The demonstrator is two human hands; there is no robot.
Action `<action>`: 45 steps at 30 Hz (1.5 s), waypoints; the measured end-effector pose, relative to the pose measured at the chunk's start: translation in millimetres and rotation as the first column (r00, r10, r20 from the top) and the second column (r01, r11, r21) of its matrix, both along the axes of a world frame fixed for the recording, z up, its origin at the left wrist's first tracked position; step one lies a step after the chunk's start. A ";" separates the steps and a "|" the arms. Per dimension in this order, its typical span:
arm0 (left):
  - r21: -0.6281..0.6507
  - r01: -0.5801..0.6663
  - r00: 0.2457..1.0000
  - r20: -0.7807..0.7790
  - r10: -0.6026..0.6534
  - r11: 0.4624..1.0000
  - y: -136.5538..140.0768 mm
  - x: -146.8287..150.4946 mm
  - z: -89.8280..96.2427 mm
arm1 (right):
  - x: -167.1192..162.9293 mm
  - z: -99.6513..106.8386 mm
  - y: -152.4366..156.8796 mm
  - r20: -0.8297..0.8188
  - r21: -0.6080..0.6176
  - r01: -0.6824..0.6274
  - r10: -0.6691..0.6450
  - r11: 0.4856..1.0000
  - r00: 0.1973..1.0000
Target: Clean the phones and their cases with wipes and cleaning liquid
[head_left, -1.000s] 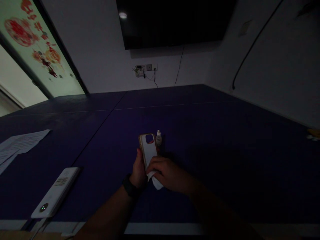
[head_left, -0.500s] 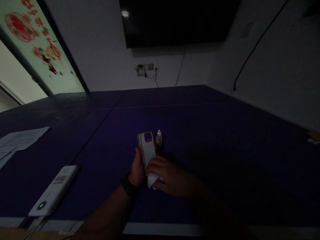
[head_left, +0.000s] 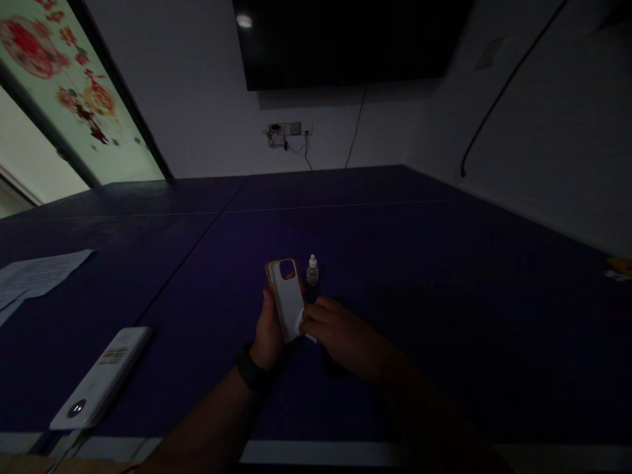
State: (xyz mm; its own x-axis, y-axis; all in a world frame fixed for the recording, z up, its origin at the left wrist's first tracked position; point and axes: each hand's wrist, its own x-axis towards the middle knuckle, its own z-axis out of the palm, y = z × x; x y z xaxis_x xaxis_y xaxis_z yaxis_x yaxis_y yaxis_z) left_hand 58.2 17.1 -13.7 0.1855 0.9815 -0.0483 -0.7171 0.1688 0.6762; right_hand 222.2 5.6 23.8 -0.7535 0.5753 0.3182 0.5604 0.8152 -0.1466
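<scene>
My left hand [head_left: 268,339], with a dark watch on its wrist, grips a phone case [head_left: 288,299] by its lower left side. The case is tilted up, its pale inside facing me, with a brownish rim and a camera cutout at the top. My right hand [head_left: 340,332] is closed on a white wipe [head_left: 301,322] at the lower right edge of the case; most of the wipe is hidden by the fingers. Just beyond the case a small clear dropper bottle [head_left: 313,272] with a white top stands upright. A dark flat shape below my right hand is too dim to name.
On the left of the dark blue table [head_left: 197,368] lies a white power bank [head_left: 103,378] with a cable at its near end. Printed papers [head_left: 42,276] rest farther left. A wall-mounted screen [head_left: 345,39] and sockets [head_left: 293,129] are behind the table.
My right hand has moved up and right, from the lower inside of the case to its right edge, and less of the wipe shows. The left hand still holds the case.
</scene>
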 end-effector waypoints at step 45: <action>-0.117 0.267 0.877 -0.383 -0.291 0.957 6.4 -18.3 -13.4 | 2.8 -13.7 13.8 0.014 -0.019 0.094 -0.094 0.995 0.995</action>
